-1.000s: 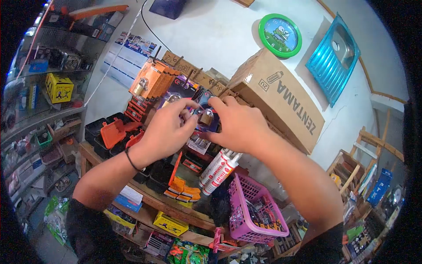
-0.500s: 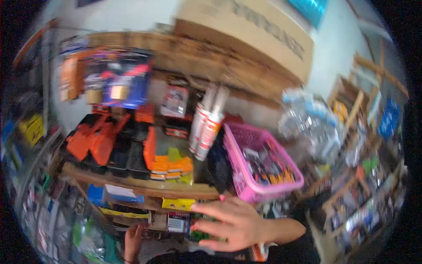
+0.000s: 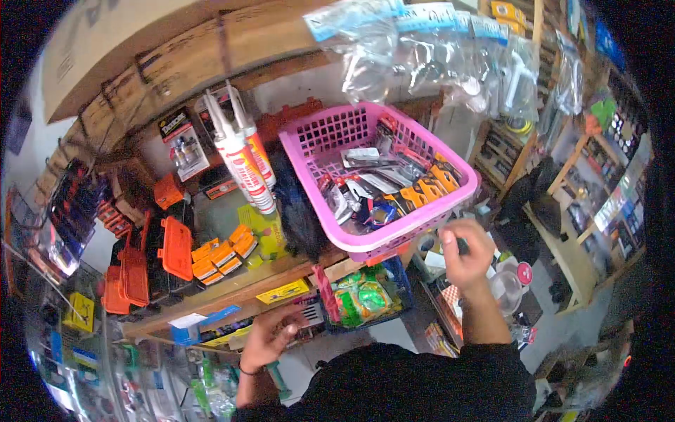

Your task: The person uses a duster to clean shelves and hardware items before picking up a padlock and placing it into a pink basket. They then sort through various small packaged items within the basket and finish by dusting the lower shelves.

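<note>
My right hand (image 3: pixel 467 254) is closed just off the near right corner of a pink plastic basket (image 3: pixel 351 241). A small dark thing shows between its thumb and fingers, too little to name. The basket holds several packaged tools and orange-and-black packs (image 3: pixel 415 193). My left hand (image 3: pixel 269 339), with a dark band at the wrist, hovers low before the shelf front, its fingers loosely apart and nothing visible in them. Nearest to it are a yellow box (image 3: pixel 283 290) and a blue crate (image 3: pixel 403 288) of green packets (image 3: pixel 365 299).
On the wooden shelf stand white-and-red sealant tubes (image 3: pixel 242 165), small orange boxes (image 3: pixel 223 257) and orange-lidded cases (image 3: pixel 176 247). Clear plastic bags (image 3: pixel 369 63) hang above the basket. A large cardboard box (image 3: pixel 91 53) is at the upper left, and more stocked shelves (image 3: pixel 598 183) stand at right.
The view has swung right, bringing the basket toward the middle. My right hand, spread before the shelf earlier, is now closed beside the basket. My left hand shows more fully.
</note>
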Motion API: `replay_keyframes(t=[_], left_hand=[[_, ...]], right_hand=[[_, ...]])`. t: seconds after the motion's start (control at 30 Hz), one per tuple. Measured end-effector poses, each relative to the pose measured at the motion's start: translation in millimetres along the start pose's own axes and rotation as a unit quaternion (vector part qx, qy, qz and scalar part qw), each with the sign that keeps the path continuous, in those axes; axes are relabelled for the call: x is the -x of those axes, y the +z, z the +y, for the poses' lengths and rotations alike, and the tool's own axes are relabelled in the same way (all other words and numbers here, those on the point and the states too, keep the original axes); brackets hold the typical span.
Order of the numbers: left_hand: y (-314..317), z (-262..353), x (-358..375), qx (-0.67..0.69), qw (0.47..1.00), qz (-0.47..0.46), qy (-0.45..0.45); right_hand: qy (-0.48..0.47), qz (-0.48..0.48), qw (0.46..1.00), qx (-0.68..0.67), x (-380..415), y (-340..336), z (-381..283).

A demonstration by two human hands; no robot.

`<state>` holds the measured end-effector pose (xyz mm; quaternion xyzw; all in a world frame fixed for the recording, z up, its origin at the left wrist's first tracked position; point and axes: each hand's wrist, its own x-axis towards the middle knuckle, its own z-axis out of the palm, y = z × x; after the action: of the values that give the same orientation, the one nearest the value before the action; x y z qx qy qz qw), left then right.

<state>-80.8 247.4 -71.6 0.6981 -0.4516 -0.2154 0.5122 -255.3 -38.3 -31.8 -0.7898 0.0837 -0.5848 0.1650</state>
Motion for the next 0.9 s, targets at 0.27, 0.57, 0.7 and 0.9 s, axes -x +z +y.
replay_keyframes(t=[0.27, 0.57, 0.7, 0.9], left_hand=[[47, 78, -140, -0.172, 0.936, 0.139, 0.274], [59, 38, -180, -0.251, 0.929, 0.064, 0.263], [54, 44, -183, -0.259, 0.939, 0.018, 0.224], [52, 60, -205, -0.336, 0.931, -0.075, 0.118]], right_hand=[[-0.052, 0.003, 0.998, -0.045, -43, 21, 55], [-0.079, -0.123, 0.988, 0.049, -30, 42, 87], [-0.086, -0.187, 0.977, 0.056, -29, 39, 90], [-0.078, -0.222, 0.971, 0.038, -29, 37, 90]])
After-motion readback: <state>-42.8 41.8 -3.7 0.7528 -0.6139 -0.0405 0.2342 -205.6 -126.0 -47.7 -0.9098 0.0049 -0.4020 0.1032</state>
